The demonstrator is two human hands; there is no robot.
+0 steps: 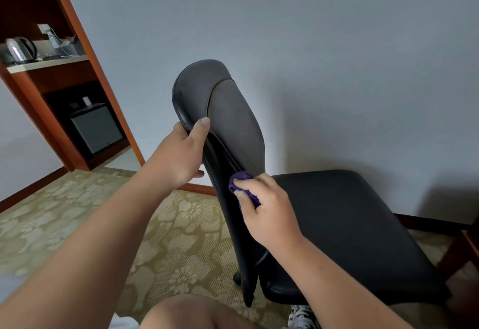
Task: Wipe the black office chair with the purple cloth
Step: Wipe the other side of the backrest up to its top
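1. The left hand (181,154) grips the side edge of the black office chair (234,113) backrest, thumb across the front.
2. The right hand (265,208) curls round the bunched purple cloth (243,176), pressing it against the backrest's lower part, seemingly along a seam.
3. The chair stands on patterned carpet (77,212).

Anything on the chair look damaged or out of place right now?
No damage shows. The backrest looks greyer in front than the black seat, maybe dust or glare, above where the purple cloth touches.
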